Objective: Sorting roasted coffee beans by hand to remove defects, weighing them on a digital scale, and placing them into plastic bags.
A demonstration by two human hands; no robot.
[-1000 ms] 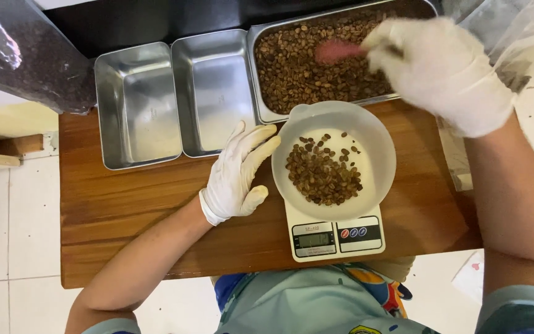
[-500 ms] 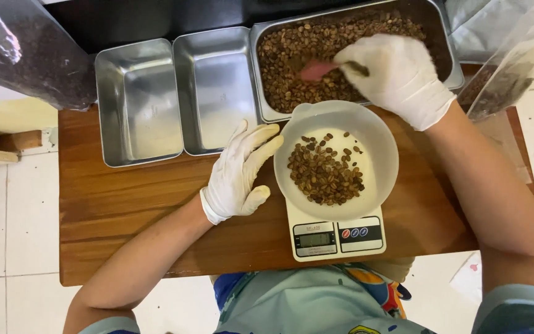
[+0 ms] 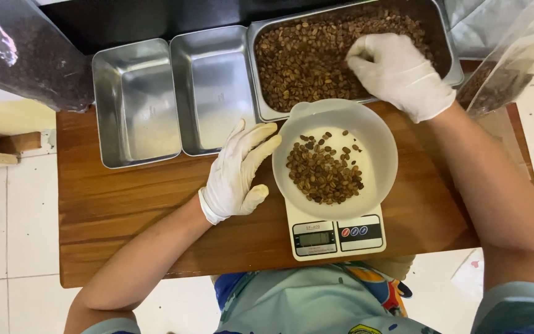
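A white bowl (image 3: 378, 136) holding a small heap of brown coffee beans (image 3: 322, 173) stands on a white digital kitchen scale (image 3: 335, 238). My left hand (image 3: 239, 173), in a white glove, lies flat on the wooden board with its fingers spread, touching the bowl's left side. My gloved right hand (image 3: 397, 71) is curled down into a steel tray full of coffee beans (image 3: 298, 55) just behind the bowl. The reddish scoop it gripped a moment ago is hidden under the hand and the beans.
Two empty steel trays (image 3: 134, 102) (image 3: 214, 86) stand left of the bean tray on the wooden board (image 3: 125, 210). A dark plastic bag of beans (image 3: 20, 55) sits at the far left and a clear bag (image 3: 508, 68) at the right. White tiled floor surrounds the board.
My right hand has moved left and down from above the tray's right end into the beans, and the reddish scoop has gone out of sight. My left hand and the bowl stayed put.
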